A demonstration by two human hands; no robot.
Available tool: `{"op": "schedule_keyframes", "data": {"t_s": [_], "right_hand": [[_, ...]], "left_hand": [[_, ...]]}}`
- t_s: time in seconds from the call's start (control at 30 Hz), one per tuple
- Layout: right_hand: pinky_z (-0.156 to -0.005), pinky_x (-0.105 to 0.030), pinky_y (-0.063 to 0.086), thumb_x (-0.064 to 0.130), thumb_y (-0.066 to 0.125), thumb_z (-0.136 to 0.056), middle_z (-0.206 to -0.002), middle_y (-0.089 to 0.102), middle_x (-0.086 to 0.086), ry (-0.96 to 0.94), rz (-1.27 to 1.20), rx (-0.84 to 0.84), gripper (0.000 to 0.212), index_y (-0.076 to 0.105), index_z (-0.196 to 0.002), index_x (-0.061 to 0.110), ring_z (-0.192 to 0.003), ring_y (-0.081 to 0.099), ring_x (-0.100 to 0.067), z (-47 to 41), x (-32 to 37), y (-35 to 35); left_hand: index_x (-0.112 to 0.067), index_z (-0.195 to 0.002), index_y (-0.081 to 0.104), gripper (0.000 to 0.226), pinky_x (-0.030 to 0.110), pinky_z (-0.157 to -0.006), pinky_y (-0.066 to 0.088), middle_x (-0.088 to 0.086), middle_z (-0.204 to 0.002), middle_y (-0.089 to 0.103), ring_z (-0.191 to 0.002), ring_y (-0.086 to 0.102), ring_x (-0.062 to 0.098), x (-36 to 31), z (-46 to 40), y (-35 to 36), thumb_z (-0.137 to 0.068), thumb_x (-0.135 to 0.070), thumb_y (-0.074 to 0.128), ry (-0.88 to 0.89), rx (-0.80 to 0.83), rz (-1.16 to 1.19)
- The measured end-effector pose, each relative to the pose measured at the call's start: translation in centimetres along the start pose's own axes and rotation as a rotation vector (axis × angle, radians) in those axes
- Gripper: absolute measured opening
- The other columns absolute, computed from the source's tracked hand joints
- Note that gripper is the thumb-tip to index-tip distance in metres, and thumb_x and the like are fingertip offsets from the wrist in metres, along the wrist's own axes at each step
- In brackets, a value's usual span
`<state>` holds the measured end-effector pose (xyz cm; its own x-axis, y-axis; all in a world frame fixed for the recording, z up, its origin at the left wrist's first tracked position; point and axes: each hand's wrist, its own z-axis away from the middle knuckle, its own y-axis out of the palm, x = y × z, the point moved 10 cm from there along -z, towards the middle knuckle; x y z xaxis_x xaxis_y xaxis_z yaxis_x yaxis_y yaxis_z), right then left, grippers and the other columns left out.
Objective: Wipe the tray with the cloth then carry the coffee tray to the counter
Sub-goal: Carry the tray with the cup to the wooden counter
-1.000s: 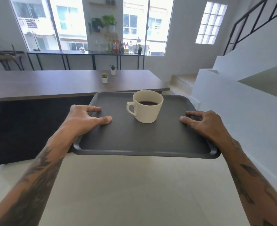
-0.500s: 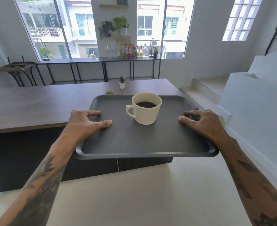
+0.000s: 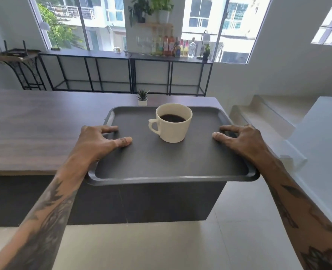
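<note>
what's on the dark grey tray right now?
One cream ceramic cup of black coffee stands on the dark grey plastic tray, toward its far half. Both thumbs rest on the tray's surface, left hand and right hand gripping the sides. Fingers under the rim are hidden.

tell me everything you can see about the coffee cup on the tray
The coffee cup is a cream-white, glazed-looking mug, wide-mouthed and tapering slightly toward its base, with a small loop handle facing the left hand. It holds dark coffee well below the rim. It stands upright on the far middle of the dark grey tray, touched only by the tray; both hands grip the tray's sides, clear of the cup.
</note>
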<state>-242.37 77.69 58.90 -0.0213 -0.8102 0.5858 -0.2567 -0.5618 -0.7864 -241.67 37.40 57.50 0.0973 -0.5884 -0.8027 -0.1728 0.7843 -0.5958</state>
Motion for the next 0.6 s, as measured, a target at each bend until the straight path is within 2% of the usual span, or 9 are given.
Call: {"op": "schedule_keyframes", "data": {"t_s": [0.13, 0.27, 0.37, 0.47, 0.53, 0.6], "right_hand": [[-0.093, -0.033, 0.046, 0.06, 0.068, -0.079, -0.126, 0.055, -0.014, 0.029, 0.017, 0.0, 0.056, 0.067, -0.126, 0.03, -0.114, 0.056, -0.032, -6.3, -2.0, 1.8], [-0.097, -0.034, 0.045, 0.059, 0.068, -0.08, -0.119, 0.053, -0.016, 0.087, 0.019, 0.011, 0.055, 0.066, -0.127, 0.031, -0.112, 0.055, -0.032, -11.9, -3.9, 3.6], [-0.097, -0.035, 0.045, 0.062, 0.066, -0.079, -0.112, 0.054, -0.014, 0.093, 0.03, 0.003, 0.055, 0.066, -0.126, 0.034, -0.107, 0.057, -0.029, -15.4, -4.8, 5.2], [-0.102, -0.037, 0.043, 0.053, 0.07, -0.082, -0.111, 0.052, -0.015, 0.092, 0.0, 0.003, 0.051, 0.066, -0.127, 0.028, -0.109, 0.055, -0.03, -17.6, -5.6, 7.5], [-0.103, -0.037, 0.042, 0.05, 0.07, -0.083, -0.113, 0.05, -0.016, 0.1, -0.005, 0.004, 0.051, 0.065, -0.128, 0.026, -0.111, 0.054, -0.031, -18.6, -6.3, 9.0], [-0.102, -0.036, 0.042, 0.051, 0.07, -0.083, -0.108, 0.047, -0.012, 0.113, -0.008, 0.012, 0.052, 0.066, -0.128, 0.025, -0.11, 0.055, -0.032, -19.6, -7.4, 10.6]], "left_hand": [[-0.024, -0.128, 0.071, 0.073, 0.036, -0.107, 0.045, 0.009, -0.147, 0.053, -0.123, 0.059, 0.024, -0.5, -6.7, 3.4, -0.063, -0.053, 0.09, 0.002, 0.019, -0.024], [-0.029, -0.125, 0.071, 0.086, 0.042, -0.106, 0.049, 0.01, -0.136, 0.058, -0.117, 0.061, 0.025, -0.5, -12.9, 6.1, -0.051, -0.071, 0.086, 0.019, 0.004, -0.054], [-0.034, -0.124, 0.071, 0.098, 0.041, -0.105, 0.05, 0.01, -0.129, 0.06, -0.111, 0.063, 0.023, 0.0, -16.2, 7.6, -0.038, -0.083, 0.076, 0.002, -0.027, -0.067], [-0.028, -0.129, 0.069, 0.082, 0.035, -0.106, 0.044, 0.013, -0.127, 0.052, -0.104, 0.057, 0.021, 0.6, -18.0, 9.2, -0.058, -0.066, 0.086, -0.017, -0.05, -0.091], [-0.023, -0.132, 0.067, 0.075, 0.033, -0.107, 0.041, 0.015, -0.126, 0.051, -0.111, 0.056, 0.026, 1.4, -19.0, 10.5, -0.067, -0.056, 0.086, -0.035, -0.068, -0.109], [-0.02, -0.133, 0.066, 0.076, 0.033, -0.109, 0.04, 0.019, -0.128, 0.055, -0.121, 0.055, 0.031, 2.1, -19.9, 11.7, -0.069, -0.056, 0.085, -0.041, -0.074, -0.131]]}}
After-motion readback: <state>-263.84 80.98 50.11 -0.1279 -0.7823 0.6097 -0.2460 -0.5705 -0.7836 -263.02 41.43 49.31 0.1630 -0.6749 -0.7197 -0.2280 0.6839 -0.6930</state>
